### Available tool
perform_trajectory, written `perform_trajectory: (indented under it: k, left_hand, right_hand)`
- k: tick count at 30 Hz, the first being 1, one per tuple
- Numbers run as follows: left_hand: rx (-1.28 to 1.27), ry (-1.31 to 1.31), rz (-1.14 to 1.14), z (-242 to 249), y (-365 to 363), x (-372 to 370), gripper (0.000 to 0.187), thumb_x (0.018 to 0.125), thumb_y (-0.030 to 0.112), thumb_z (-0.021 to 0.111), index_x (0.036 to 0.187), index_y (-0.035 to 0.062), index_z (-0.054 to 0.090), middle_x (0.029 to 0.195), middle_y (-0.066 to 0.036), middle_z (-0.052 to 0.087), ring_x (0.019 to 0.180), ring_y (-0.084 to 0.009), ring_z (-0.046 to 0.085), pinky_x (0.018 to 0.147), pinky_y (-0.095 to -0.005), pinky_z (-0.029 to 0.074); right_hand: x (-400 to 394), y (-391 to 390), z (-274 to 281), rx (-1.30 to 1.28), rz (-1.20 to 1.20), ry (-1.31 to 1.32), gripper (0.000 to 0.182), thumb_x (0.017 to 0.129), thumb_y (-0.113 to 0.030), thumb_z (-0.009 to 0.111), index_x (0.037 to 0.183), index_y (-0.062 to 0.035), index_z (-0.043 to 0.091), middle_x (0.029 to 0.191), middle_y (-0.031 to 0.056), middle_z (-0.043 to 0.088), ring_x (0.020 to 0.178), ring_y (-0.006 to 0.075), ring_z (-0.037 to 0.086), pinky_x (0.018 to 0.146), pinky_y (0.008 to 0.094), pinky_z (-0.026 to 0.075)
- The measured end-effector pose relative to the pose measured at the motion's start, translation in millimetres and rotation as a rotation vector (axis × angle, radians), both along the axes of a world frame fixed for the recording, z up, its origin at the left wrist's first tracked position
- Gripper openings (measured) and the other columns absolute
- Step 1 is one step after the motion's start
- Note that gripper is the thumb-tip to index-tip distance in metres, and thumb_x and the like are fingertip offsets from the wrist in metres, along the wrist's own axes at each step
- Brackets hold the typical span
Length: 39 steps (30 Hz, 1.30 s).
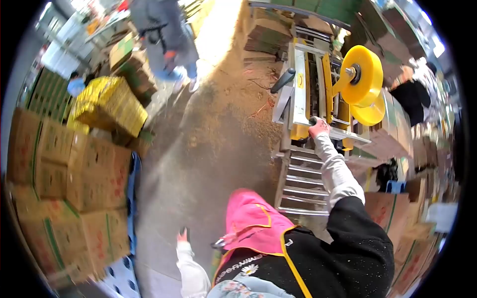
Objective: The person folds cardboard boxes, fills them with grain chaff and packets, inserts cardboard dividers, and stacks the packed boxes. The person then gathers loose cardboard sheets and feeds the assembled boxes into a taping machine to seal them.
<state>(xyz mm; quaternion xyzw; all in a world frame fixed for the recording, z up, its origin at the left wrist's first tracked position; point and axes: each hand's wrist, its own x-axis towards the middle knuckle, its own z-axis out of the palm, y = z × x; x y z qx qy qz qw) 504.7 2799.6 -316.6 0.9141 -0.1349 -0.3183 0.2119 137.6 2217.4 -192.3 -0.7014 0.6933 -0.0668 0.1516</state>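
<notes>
My right hand (319,127) is closed on a dark knob at the near end of a metal carton-taping machine (300,89). Two yellow wheels (361,74) stand on the machine's right side, and a roller conveyor (304,184) extends from it toward me. Low at the left, my left hand (183,235) hangs over the floor, small in view; its fingers are too unclear to read. Between my arms shows a pink apron (248,213) over a black top.
Stacked cartons (99,171) on a blue pallet (133,198) line the left side, with a yellow-wrapped bundle (112,105) behind. A person (166,39) stands at the upper left; another person (415,94) is at the right. Flat cardboard (268,35) lies beyond the machine.
</notes>
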Motion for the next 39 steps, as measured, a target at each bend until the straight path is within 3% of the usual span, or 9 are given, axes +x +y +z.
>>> perform_trajectory:
  k: [6,9,11,17,21,24,25,32,39]
  left_hand:
    - [-0.619,0.228,-0.326,55,-371,180,0.03,0.079,0.014,0.053,0.106,-0.0006,0.053,0.099,-0.009,0.059,0.093,-0.0163,0.054,0.084,-0.0268,0.039]
    - [-0.526,0.197,-0.548,64,-493,192,0.037,0.076,0.016,0.058,0.109,0.0009,0.052,0.102,-0.01,0.058,0.095,-0.0157,0.053,0.085,-0.0268,0.039]
    - [-0.377,0.193,-0.688,38,-537,209,0.036,0.077,0.021,0.056,0.109,0.0048,0.052,0.099,-0.011,0.059,0.092,-0.0179,0.055,0.081,-0.0264,0.04]
    - [-0.043,0.646,-0.496,43,-650,246,0.028,0.079,0.018,0.055,0.102,0.002,0.056,0.087,-0.008,0.061,0.073,-0.013,0.057,0.062,-0.0245,0.044]
    - [0.123,0.609,-0.691,-24,-790,313,0.025,0.079,0.024,0.056,0.095,0.0054,0.06,0.078,-0.004,0.061,0.063,-0.0135,0.057,0.054,-0.0251,0.043]
    - [0.282,0.091,-0.922,0,-980,300,0.03,0.077,0.024,0.056,0.094,-0.0016,0.058,0.079,-0.007,0.061,0.07,-0.0152,0.056,0.066,-0.0264,0.044]
    - [-0.087,0.333,-0.897,49,-1033,262,0.033,0.078,0.024,0.056,0.099,-0.0013,0.057,0.085,-0.007,0.061,0.076,-0.0171,0.057,0.071,-0.0267,0.044]
    - [-0.316,0.898,-0.835,117,-1298,138,0.027,0.085,0.014,0.047,0.11,0.0044,0.052,0.097,-0.008,0.06,0.075,-0.0166,0.06,0.056,-0.0214,0.045]
    - [-0.379,0.326,-1.319,95,-1400,7,0.049,0.073,0.029,0.062,0.11,-0.001,0.05,0.101,-0.013,0.057,0.089,-0.0225,0.056,0.081,-0.0305,0.042]
  right_hand:
    - [-7,-8,-19,-0.041,-0.226,-0.063,0.03,0.064,-0.02,0.056,0.093,-0.0138,0.06,0.098,0.0085,0.058,0.096,0.0238,0.051,0.087,0.0345,0.035]
    - [-5,1,-27,-0.123,-0.288,0.028,0.027,0.066,-0.013,0.052,0.092,-0.0126,0.06,0.097,0.0101,0.058,0.092,0.0247,0.053,0.082,0.0327,0.04]
    - [22,-18,34,0.317,-0.392,-0.089,0.023,0.065,-0.01,0.049,0.083,-0.0142,0.063,0.088,0.0093,0.06,0.086,0.0272,0.054,0.079,0.0331,0.042]
    - [119,-145,137,-0.502,-0.482,-0.244,0.027,0.065,-0.003,0.05,0.09,-0.0039,0.06,0.091,0.0137,0.058,0.088,0.0282,0.054,0.083,0.0341,0.041]
    - [160,-311,67,-0.482,-0.653,-0.315,0.049,0.073,-0.023,0.059,0.115,-0.0042,0.044,0.118,0.0213,0.042,0.112,0.0345,0.036,0.095,0.0371,0.028]
    - [159,-400,3,-0.389,-0.631,0.278,0.052,0.075,-0.034,0.052,0.119,-0.0079,0.041,0.123,0.0156,0.04,0.116,0.0351,0.031,0.1,0.0452,0.017]
    - [162,-410,2,-0.204,-0.649,0.411,0.053,0.074,-0.037,0.052,0.118,-0.0084,0.042,0.123,0.014,0.04,0.117,0.0345,0.029,0.101,0.0465,0.014]
    - [161,-413,16,-0.087,-0.725,0.13,0.055,0.065,-0.041,0.057,0.108,-0.0077,0.051,0.119,0.0144,0.042,0.114,0.0366,0.031,0.099,0.0513,0.016]
    - [155,-414,10,-0.345,-0.748,-0.037,0.045,0.058,-0.032,0.066,0.096,-0.0093,0.056,0.1,0.0132,0.053,0.105,0.0338,0.041,0.094,0.0509,0.024]
